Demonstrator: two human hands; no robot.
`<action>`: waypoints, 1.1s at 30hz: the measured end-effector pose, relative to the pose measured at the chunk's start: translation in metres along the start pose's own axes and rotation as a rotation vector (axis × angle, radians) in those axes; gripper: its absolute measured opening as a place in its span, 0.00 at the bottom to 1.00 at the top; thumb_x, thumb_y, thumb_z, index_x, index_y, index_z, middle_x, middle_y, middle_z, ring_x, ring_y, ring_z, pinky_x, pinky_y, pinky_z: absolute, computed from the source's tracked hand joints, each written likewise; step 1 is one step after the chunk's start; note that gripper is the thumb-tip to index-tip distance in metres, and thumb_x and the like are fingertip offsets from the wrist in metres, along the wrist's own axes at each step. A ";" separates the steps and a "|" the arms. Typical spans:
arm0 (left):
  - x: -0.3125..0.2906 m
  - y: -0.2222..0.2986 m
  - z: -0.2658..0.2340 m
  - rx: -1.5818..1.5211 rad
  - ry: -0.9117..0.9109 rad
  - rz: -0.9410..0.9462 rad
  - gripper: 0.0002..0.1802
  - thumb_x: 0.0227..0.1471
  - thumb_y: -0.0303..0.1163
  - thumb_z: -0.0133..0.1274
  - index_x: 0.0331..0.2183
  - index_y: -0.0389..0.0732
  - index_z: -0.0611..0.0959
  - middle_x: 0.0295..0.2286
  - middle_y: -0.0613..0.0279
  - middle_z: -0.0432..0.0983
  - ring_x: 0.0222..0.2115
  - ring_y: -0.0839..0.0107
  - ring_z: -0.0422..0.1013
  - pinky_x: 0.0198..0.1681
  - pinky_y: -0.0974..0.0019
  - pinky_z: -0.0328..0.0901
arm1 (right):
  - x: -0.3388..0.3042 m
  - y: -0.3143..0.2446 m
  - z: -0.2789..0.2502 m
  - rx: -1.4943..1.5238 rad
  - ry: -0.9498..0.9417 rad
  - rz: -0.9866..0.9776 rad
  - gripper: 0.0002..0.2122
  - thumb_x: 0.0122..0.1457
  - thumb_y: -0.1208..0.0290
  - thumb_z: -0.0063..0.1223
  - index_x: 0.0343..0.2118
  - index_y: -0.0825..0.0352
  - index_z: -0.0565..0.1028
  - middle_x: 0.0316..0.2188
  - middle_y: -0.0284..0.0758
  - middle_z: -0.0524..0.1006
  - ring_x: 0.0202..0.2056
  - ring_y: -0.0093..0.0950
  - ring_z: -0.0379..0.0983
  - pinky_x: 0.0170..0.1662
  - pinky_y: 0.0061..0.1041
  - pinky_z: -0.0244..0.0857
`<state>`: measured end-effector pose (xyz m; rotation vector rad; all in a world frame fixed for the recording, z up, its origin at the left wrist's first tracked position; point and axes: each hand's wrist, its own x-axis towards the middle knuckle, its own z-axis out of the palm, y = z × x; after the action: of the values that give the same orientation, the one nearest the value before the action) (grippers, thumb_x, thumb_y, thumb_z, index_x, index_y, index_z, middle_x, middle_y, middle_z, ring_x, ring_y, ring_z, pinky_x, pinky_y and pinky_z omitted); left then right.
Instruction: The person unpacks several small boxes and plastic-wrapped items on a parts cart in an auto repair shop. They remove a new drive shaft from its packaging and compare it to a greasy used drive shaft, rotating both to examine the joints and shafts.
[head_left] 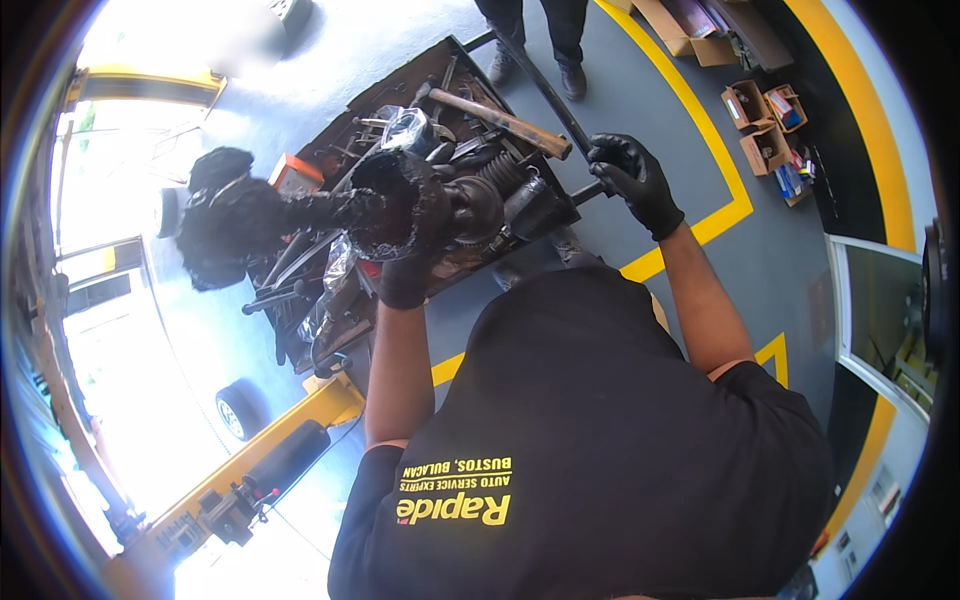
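My left hand (405,283), in a black glove, is closed under a grease-covered CV axle (400,205) and holds it up above the cart. Thick black grease coats its round cup and its shaft, which runs left to a lumpy, blurred end. The axle covers most of my left fingers. On the right, my gloved right hand (636,180) curls round the corner of the cart's black handle (550,95). Beneath the axle, the cart (455,62) bears a wooden-handled hammer (505,122), a ribbed rubber boot (502,172) and several metal parts.
Another person's legs (565,35) stand beyond the handle. Small open boxes (765,150) lie at the right wall. A yellow lift arm (280,430) and a wheel (235,412) are at the lower left. Yellow lines (725,215) mark the grey floor.
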<state>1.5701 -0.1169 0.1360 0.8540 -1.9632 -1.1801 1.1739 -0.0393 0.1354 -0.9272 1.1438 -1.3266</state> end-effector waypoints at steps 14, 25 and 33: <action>0.017 0.043 0.012 -0.557 -0.004 -0.096 0.30 0.58 0.25 0.64 0.61 0.37 0.74 0.55 0.59 0.76 0.55 0.68 0.73 0.63 0.61 0.68 | 0.009 -0.008 0.023 -0.212 -0.087 -0.068 0.19 0.67 0.78 0.56 0.61 0.71 0.74 0.47 0.35 0.82 0.47 0.24 0.79 0.52 0.23 0.74; 0.040 0.109 0.021 -0.402 0.320 0.173 0.40 0.47 0.24 0.74 0.60 0.39 0.75 0.53 0.59 0.78 0.52 0.69 0.75 0.60 0.62 0.71 | 0.024 -0.008 0.040 -0.287 -0.198 -0.105 0.21 0.66 0.77 0.58 0.62 0.71 0.73 0.49 0.39 0.82 0.49 0.28 0.79 0.57 0.29 0.73; 0.039 0.102 0.023 -0.541 0.400 0.151 0.40 0.46 0.24 0.74 0.59 0.38 0.75 0.51 0.59 0.79 0.52 0.69 0.75 0.59 0.62 0.70 | 0.023 -0.011 0.052 -0.287 -0.238 -0.059 0.20 0.67 0.79 0.57 0.62 0.71 0.73 0.49 0.38 0.82 0.49 0.27 0.79 0.56 0.29 0.73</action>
<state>1.5113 -0.0997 0.2288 0.5857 -1.2743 -1.2508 1.2192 -0.0687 0.1555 -1.2997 1.1437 -1.0796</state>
